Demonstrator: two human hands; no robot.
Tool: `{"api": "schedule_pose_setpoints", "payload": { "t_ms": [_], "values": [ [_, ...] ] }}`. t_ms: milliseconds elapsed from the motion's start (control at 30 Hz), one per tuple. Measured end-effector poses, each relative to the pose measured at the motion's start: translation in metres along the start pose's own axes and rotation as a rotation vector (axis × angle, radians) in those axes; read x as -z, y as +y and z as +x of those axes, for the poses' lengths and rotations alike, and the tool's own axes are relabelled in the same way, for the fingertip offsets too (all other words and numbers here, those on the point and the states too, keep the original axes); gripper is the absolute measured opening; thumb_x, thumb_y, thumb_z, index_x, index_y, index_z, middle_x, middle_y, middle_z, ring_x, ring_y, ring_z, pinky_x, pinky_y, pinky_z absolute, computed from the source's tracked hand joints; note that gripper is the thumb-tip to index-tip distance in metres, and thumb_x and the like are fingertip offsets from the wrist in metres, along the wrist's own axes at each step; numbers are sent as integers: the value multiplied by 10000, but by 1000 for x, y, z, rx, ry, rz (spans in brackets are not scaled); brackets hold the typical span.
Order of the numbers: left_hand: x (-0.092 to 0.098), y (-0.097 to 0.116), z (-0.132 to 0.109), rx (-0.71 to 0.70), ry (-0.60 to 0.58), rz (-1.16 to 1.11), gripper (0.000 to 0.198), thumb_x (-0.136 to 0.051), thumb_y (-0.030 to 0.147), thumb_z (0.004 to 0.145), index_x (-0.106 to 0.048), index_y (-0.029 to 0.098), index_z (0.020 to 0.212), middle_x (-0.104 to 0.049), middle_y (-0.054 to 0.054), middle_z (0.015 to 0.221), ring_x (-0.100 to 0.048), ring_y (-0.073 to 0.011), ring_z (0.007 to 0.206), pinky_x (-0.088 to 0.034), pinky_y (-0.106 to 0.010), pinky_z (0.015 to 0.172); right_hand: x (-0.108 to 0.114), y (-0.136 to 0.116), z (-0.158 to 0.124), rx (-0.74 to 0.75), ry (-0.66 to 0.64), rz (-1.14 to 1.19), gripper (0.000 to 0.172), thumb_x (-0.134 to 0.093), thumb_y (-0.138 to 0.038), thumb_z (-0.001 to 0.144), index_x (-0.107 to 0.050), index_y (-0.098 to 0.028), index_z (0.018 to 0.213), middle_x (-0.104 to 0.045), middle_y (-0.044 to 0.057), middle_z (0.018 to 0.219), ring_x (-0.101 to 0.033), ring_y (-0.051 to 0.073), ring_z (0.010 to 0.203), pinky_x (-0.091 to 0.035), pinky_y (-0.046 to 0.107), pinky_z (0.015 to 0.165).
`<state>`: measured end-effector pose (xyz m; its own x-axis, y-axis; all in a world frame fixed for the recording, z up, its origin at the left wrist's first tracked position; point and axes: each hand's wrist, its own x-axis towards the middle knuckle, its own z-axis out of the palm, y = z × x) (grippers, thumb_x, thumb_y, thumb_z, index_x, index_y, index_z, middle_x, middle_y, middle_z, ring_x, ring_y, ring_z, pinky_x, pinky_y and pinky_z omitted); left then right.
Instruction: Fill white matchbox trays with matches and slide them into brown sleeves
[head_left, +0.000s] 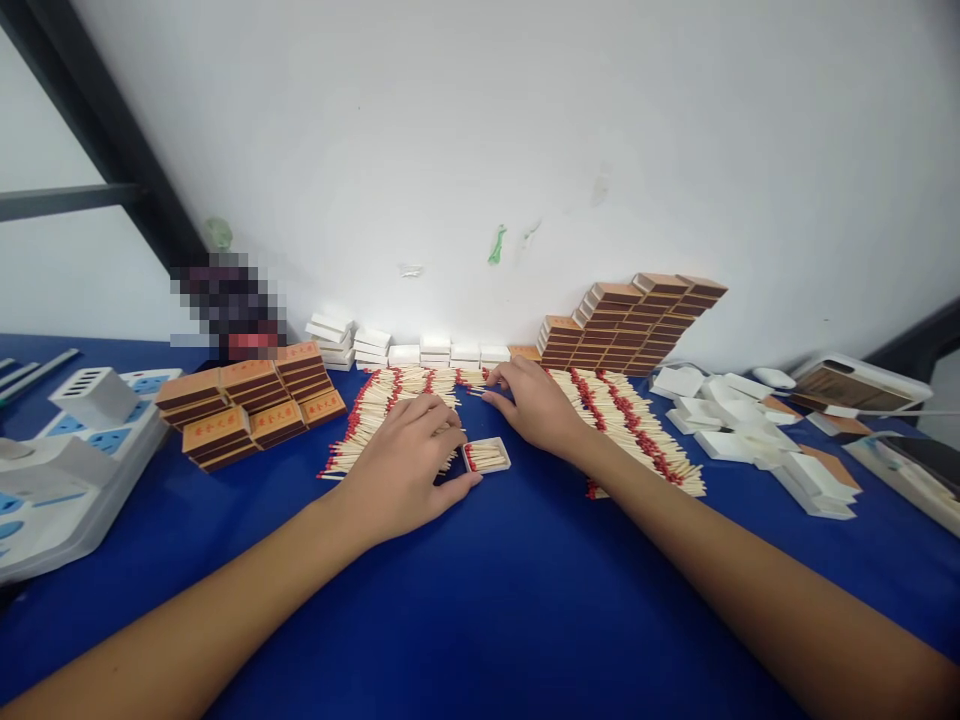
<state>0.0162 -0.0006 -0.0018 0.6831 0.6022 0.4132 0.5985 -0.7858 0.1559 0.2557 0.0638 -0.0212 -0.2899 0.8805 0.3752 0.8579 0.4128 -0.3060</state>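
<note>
A small white tray [501, 466] holding red-tipped matches [487, 457] lies on the blue table [480, 600]. At its left edge is my left hand [412, 462], thumb and fingers apart around that end, with nothing gripped. My right hand [529, 400] is behind the tray, thumb and index finger close together over a few loose matches [472, 380]; whether it pinches one is too small to tell. Rows of matches spread on the left [360, 430], partly under my left hand, and on the right [637, 430], partly behind my right forearm.
Brown matchboxes are stacked at the left [251, 405] and higher at the back right [630, 325]. White trays line the wall [435, 350]; more lie piled at the right [742, 415]. A power strip [112, 500] sits far left, a phone [862, 382] far right.
</note>
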Motion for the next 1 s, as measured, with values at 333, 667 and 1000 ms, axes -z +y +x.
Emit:
{"api": "schedule_pose_setpoints", "payload": {
  "t_ms": [333,667,1000],
  "values": [
    [1,-1,0,-7,26,11,258,-725,395,955,-728,184,1103,-707,-115,1148,-604,-323,1189,-503,-544,1052,6,4,-6,49,-91,-41,126,-575,-229,1037,-634,-194,931,-643,100,999,-586,266,990,-465,394,871],
    [3,-1,1,-32,67,10,257,-721,394,962,-724,168,1084,-715,-116,1151,-616,-311,1186,-510,-524,1060,53,-1,-30,170,-14,-85,145,-488,-236,1059,-582,-211,952,-618,126,1048,-579,290,1010,-474,421,865],
    [2,-2,1,-11,89,-22,255,-735,398,956,-714,196,1109,-721,-102,1179,-616,-306,1210,-519,-519,1057,64,-25,-37,178,-163,193,145,-519,-308,1074,-596,-238,972,-621,61,1029,-593,206,890,-467,340,762]
  ]
}}
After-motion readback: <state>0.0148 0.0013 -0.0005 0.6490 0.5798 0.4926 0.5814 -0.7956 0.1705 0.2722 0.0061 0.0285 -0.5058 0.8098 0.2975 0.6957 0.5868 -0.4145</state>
